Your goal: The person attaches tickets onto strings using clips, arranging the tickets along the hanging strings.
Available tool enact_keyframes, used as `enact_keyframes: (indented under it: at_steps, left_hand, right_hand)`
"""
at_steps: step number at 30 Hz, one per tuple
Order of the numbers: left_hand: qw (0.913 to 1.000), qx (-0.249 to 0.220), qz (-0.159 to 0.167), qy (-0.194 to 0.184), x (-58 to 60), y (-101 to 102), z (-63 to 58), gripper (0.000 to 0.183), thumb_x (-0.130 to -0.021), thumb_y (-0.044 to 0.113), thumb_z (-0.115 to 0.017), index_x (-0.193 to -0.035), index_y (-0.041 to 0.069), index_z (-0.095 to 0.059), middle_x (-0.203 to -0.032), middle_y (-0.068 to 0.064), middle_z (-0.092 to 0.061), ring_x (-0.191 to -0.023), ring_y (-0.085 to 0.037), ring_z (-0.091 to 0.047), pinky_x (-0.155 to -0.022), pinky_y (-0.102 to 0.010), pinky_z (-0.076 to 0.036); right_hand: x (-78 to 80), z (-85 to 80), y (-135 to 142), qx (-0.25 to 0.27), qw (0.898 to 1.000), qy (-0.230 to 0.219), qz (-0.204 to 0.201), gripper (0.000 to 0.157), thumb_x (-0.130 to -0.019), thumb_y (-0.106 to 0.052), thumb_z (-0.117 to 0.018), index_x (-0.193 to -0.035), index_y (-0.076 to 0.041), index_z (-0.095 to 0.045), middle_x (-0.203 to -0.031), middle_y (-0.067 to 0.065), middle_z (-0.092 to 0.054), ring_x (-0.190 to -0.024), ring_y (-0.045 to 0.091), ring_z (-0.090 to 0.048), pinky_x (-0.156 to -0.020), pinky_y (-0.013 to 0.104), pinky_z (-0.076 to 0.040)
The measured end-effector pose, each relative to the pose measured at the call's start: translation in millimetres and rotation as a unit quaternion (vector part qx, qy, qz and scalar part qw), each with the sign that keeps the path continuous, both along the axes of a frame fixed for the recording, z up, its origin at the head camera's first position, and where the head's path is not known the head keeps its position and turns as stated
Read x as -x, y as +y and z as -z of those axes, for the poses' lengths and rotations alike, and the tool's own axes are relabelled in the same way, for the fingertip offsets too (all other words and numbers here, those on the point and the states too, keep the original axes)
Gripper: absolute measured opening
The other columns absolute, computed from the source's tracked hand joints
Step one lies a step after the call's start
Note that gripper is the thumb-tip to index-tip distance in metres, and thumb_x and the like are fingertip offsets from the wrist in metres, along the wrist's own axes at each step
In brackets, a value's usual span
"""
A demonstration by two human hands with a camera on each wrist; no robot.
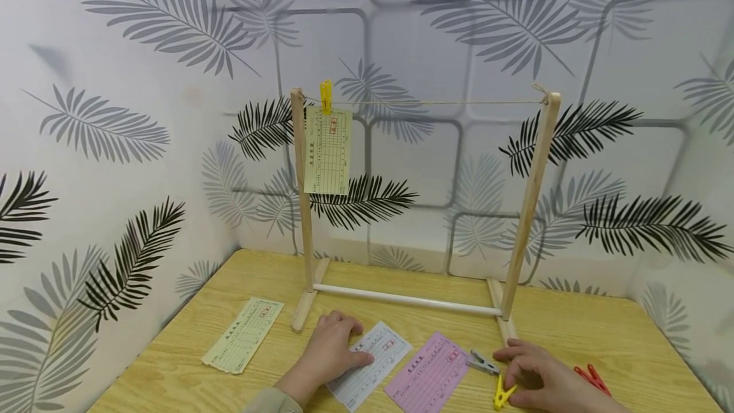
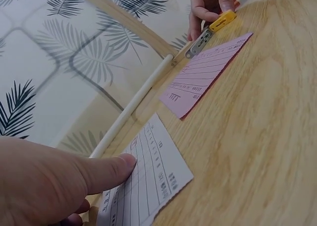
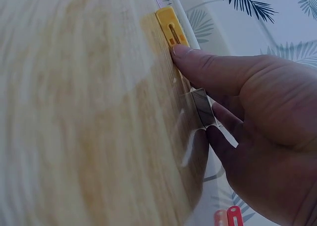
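My left hand (image 1: 332, 349) lies over a white printed slip (image 1: 383, 348). Its thumb rests on the printed face, and its loosely bent fingers reach past the slip's far left edge. At the right, my right hand (image 1: 533, 375) pinches a yellow clothespin (image 1: 501, 392) near the tabletop; the right wrist view has the thumb against the end of this clothespin (image 3: 171, 27), with the index fingertip hidden. Just beside that hand lies a grey clothespin (image 1: 483, 363). A pink printed slip (image 1: 429, 371) is flat on the table between the two hands.
A wooden frame (image 1: 534, 209) with a white crossbar (image 1: 401, 299) stands behind the hands. From its string (image 1: 436, 102), a yellow clothespin (image 1: 325, 97) holds a pale yellow slip (image 1: 328, 155). Another yellow slip (image 1: 243, 335) lies at left, and red clothespins (image 1: 593, 378) at right.
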State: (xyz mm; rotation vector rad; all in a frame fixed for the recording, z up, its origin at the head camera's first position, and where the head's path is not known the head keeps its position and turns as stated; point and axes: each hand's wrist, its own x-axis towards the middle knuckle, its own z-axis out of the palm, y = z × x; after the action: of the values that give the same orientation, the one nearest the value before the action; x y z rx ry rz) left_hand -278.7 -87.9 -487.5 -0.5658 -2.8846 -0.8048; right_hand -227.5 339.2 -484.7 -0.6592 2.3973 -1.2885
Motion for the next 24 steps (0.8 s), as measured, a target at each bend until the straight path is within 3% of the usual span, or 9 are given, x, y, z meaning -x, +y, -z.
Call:
enact_keyframes:
  at_steps: [8, 12, 16, 20, 24]
  left_hand:
    - [0.9999, -0.006, 0.007, 0.009, 0.8, 0.0, 1.6, 0.03, -0.077, 0.039, -0.088, -0.089, 0.02, -0.068, -0.105, 0.003, -0.056, -0.101, -0.021, -0.049, -0.088, -0.043, -0.044]
    - [0.9999, -0.008, 0.003, 0.014, 1.5, 1.1, 3.2, 0.047, -0.077, 0.039, -0.088, -0.112, 0.013, -0.071, -0.116, -0.004, -0.058, -0.108, -0.026, -0.05, -0.093, -0.046, -0.043]
    - [0.999, 0.029, 0.006, 0.034, 2.0, 2.1, 6.5, 0.061, -0.085, 0.049, -0.078, -0.133, 0.014, -0.065, -0.14, -0.015, -0.053, -0.128, -0.039, -0.045, -0.104, -0.06, -0.035]
    - [0.997, 0.055, 0.039, 0.037, 1.3, 1.1, 8.2, 0.07, -0.09, 0.064, -0.063, -0.14, 0.016, -0.06, -0.153, -0.019, -0.042, -0.139, -0.045, -0.036, -0.11, -0.067, -0.024]
    - [0.9959, 0.048, 0.076, 0.006, 1.1, -2.4, 7.5, 0.085, -0.084, 0.07, -0.066, -0.146, 0.014, -0.053, -0.158, -0.019, -0.035, -0.145, -0.045, -0.027, -0.115, -0.065, -0.017]
  right_hand:
    - [-0.3, 0.2, 0.5, -0.006, 1.0, 0.005, -0.002, 0.019, -0.092, -0.024, -0.074, -0.095, -0.009, -0.064, -0.148, 0.018, -0.048, -0.141, 0.06, -0.006, -0.101, 0.082, -0.01]
    - [-1.2, -0.1, 1.1, -0.004, 1.0, 0.001, -0.002, 0.017, -0.093, -0.023, -0.073, -0.096, -0.008, -0.065, -0.149, 0.019, -0.047, -0.141, 0.058, -0.007, -0.1, 0.083, -0.009]
    - [-1.7, -0.5, 1.7, -0.003, 1.0, 0.003, -0.003, 0.017, -0.094, -0.022, -0.072, -0.096, -0.008, -0.064, -0.149, 0.019, -0.046, -0.142, 0.057, -0.008, -0.1, 0.082, -0.01]
    - [-2.1, -0.8, 2.0, -0.012, 1.0, 0.017, -0.008, 0.015, -0.095, -0.023, -0.071, -0.097, -0.009, -0.064, -0.149, 0.018, -0.046, -0.142, 0.057, -0.009, -0.104, 0.076, -0.018]
    - [-2.5, -1.6, 1.7, -0.013, 1.0, 0.027, -0.01, 0.015, -0.095, -0.024, -0.071, -0.096, -0.01, -0.064, -0.149, 0.018, -0.047, -0.142, 0.057, -0.009, -0.105, 0.075, -0.019]
